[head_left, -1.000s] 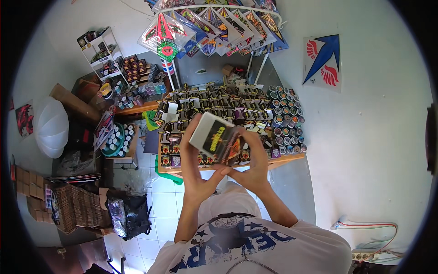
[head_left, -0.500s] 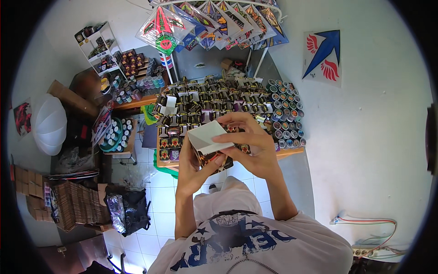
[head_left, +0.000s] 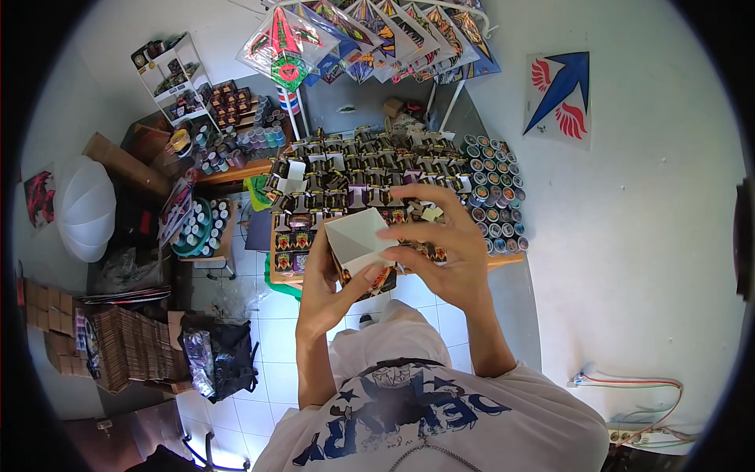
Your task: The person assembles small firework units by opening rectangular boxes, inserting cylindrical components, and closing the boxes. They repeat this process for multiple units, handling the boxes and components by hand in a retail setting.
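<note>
A small open-topped cardboard box [head_left: 359, 239], white inside with dark, colourful printed sides, is held up before my chest. My left hand [head_left: 321, 293] wraps its left side, with the thumb across the front. Around the right rim is my right hand [head_left: 445, 256], its fingers spread apart. Its slightly blurred index fingertip reaches over the rim, and the thumb is by the front right corner. Beyond the box, rows of similar dark boxes [head_left: 346, 168], many with raised flaps, cover the wooden table [head_left: 285, 277].
Stacked round tubs [head_left: 494, 189] stand at the table's right end. Kites in clear sleeves [head_left: 288, 46] hang from a white rack behind. On the left are a shelf [head_left: 174, 77], a white umbrella [head_left: 83, 208], flat cardboard stacks [head_left: 130, 346] and a black bag [head_left: 224, 358].
My right hand has shifted slightly right, its fingers spreading farther apart. The box's opening shows more fully, and its right flap no longer leans over the front. My left hand keeps its hold.
</note>
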`<action>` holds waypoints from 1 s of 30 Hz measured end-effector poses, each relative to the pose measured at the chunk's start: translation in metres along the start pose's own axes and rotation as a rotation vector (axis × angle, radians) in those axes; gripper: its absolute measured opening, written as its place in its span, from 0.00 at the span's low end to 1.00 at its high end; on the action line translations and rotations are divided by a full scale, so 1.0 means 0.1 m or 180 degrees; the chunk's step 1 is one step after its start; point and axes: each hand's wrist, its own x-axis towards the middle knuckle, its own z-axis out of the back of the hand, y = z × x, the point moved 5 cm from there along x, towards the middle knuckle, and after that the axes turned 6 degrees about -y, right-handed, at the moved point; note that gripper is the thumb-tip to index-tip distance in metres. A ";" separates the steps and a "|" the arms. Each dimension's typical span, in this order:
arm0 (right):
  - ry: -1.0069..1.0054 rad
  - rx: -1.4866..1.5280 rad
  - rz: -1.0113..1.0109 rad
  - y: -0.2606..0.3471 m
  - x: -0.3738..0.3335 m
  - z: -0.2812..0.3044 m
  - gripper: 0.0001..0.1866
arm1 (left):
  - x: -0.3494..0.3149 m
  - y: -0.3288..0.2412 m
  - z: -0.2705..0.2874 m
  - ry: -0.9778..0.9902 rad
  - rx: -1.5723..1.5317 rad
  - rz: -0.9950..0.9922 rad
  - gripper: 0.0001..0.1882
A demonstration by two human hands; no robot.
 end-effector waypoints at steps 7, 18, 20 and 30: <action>-0.0161 -0.0361 0.0235 -0.05 -0.10 0.05 0.11 | 0.05 -0.17 -0.09 0.0452 0.0717 -0.0150 0.38; 0.0192 0.0148 0.0030 0.09 -0.08 -0.12 0.08 | 0.06 -0.11 -0.10 0.0787 0.0555 -0.0137 0.40; 0.0293 0.0210 0.0082 0.11 -0.09 -0.16 0.08 | 0.07 -0.12 -0.08 0.0801 0.0547 -0.0228 0.41; -0.0139 0.0076 -0.0241 0.08 -0.07 0.02 0.09 | 0.07 -0.25 -0.02 0.0277 0.1231 -0.1024 0.46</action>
